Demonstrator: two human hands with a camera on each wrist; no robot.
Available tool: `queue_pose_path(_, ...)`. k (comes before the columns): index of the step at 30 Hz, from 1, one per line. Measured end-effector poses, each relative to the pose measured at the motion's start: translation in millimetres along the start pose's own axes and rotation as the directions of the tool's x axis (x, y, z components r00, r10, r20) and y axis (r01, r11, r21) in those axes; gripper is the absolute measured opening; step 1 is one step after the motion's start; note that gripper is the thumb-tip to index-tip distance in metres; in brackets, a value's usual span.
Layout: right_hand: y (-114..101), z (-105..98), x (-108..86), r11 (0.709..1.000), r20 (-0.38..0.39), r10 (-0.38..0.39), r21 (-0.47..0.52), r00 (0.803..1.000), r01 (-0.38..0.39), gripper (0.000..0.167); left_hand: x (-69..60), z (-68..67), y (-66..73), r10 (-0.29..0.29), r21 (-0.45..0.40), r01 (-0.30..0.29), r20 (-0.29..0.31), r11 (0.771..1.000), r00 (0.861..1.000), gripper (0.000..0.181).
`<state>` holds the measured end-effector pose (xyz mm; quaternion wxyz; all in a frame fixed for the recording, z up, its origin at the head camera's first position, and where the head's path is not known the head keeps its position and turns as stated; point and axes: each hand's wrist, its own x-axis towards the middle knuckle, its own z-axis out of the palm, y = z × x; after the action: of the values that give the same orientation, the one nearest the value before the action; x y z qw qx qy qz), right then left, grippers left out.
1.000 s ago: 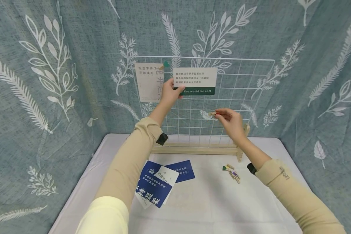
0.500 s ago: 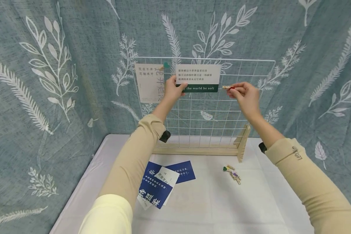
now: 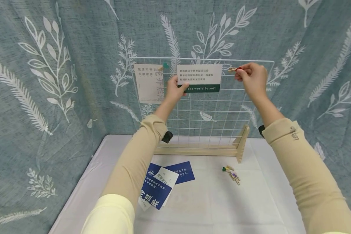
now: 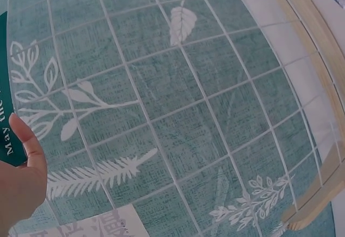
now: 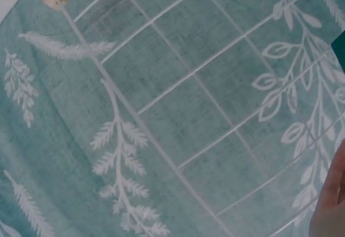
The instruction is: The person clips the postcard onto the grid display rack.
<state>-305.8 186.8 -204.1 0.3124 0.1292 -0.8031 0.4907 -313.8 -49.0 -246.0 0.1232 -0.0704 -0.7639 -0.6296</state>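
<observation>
A left hand's grip (image 3: pixel 175 88) clamps one white-and-green card (image 3: pixel 199 74) below the wire grid's (image 3: pixel 203 58) top edge; the right grip (image 3: pixel 253 78) pinches one wooden clothespin (image 3: pixel 232 70) beside it. Seemingly positioning for clipping; next calls for straddling card and wire. One beige card (image 3: pixel 147 84) hangs top-left. On the surface (image 3: pixel 210 208): at least three overlapping cards (image 3: pixel 158 187), uncountable clustered clothespins (image 3: pixel 234 177).

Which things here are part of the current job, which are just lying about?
In the job:
- left hand, holding white-and-green card
- right hand, pinching clothespin
- wire grid

Lying about, probably for later use:
- overlapping cards
- loose pegs
</observation>
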Motion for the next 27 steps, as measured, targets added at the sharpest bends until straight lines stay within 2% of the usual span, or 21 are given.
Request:
queue_pose_path(3, 1, 1, 4.1, 1.000, 0.004, 0.005, -0.030, 1.000, -0.005, 0.021, -0.4, 1.7, -0.5, 0.001, 0.004, -0.001, -0.004, 1.000, 1.000, 0.032)
queue_pose_path(5, 1, 2, 7.5, 1.000, 0.021, 0.020, -0.016, 1.000, -0.020, 0.021, -0.8, 2.3, -0.9, 0.015, 0.010, -0.015, -0.006, 1.000, 1.000, 0.031)
queue_pose_path(14, -2, 6, 17.1, 0.992, 0.081, 0.073, 0.097, 0.994, -0.081, 0.022, 1.3, 7.4, 0.0, 0.031, 0.027, -0.031, -0.021, 0.999, 0.999, 0.031)
queue_pose_path(23, 1, 14, 19.5, 0.984, 0.073, 0.078, 0.156, 0.994, -0.089, 0.021, 1.7, 11.7, 0.2, 0.050, 0.032, -0.049, -0.018, 0.998, 0.999, 0.031)
queue_pose_path(27, 3, 18, 19.0, 0.971, 0.088, 0.089, 0.216, 0.992, -0.106, 0.020, 2.6, 14.0, -1.4, 0.056, 0.054, -0.053, -0.043, 0.997, 0.998, 0.031)
